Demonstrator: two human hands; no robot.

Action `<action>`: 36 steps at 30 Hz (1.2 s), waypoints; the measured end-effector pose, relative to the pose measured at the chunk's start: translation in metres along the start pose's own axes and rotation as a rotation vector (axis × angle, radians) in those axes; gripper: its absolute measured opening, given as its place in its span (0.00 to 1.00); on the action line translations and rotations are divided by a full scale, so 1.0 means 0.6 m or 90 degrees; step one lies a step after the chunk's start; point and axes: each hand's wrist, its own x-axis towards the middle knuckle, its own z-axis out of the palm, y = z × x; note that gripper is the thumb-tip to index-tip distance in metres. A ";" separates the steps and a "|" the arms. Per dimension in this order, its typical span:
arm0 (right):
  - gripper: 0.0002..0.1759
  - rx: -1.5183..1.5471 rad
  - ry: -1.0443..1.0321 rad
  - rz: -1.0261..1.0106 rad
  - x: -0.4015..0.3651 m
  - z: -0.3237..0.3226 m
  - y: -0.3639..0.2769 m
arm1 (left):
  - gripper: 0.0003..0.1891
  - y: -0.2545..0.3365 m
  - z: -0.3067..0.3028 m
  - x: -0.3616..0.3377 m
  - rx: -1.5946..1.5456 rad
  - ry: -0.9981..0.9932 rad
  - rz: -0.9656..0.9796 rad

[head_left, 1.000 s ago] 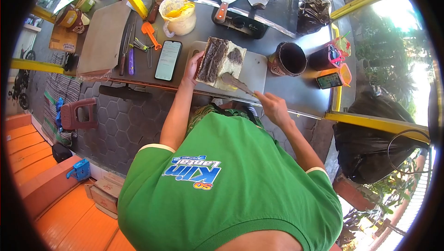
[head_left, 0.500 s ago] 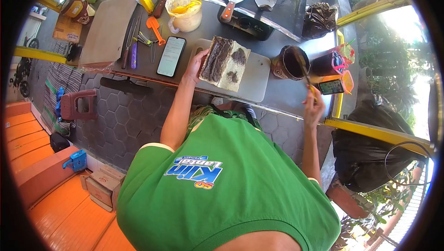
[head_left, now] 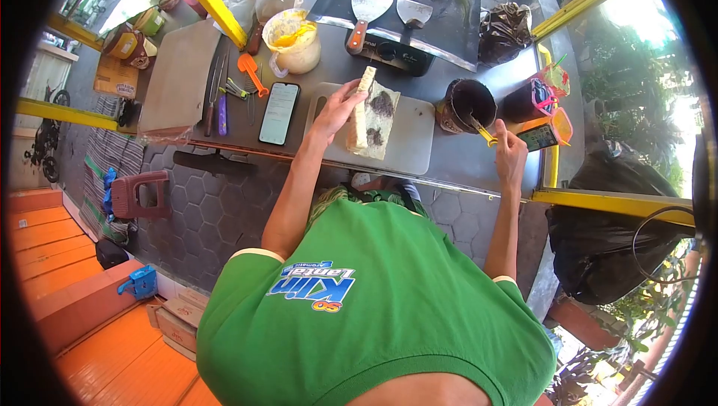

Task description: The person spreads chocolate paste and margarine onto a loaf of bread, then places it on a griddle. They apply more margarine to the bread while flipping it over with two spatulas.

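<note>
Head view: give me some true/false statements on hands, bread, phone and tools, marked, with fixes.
1. The left hand touches the bread. True.
2. The yellow-handled utensil lies on the griddle. False: it is at the right hand, its far end in the dark tub.
3. Two scrapers rest at the griddle. True.
4. The phone left of the bread has a black screen. False: it is lit.
5. The orange tool is inside the jug. False: it lies beside it.
</note>
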 end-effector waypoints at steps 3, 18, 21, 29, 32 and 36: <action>0.29 0.035 0.150 -0.084 -0.033 -0.012 -0.023 | 0.36 -0.007 0.010 0.018 0.236 0.049 0.041; 0.13 0.177 -0.175 -0.087 -0.153 0.190 -0.014 | 0.51 -0.078 0.125 -0.007 1.033 0.152 0.234; 0.16 0.189 -0.239 -0.066 -0.164 0.247 -0.010 | 0.48 -0.079 0.127 -0.009 1.039 0.145 0.233; 0.22 0.194 -0.246 -0.144 -0.147 0.329 -0.028 | 0.45 -0.081 0.100 -0.003 0.878 0.119 0.279; 0.26 0.258 -0.293 -0.124 -0.149 0.325 -0.040 | 0.42 -0.071 0.085 -0.002 0.796 0.084 0.251; 0.30 0.338 -0.289 -0.096 -0.152 0.339 -0.027 | 0.37 -0.065 0.053 0.009 0.554 0.034 0.204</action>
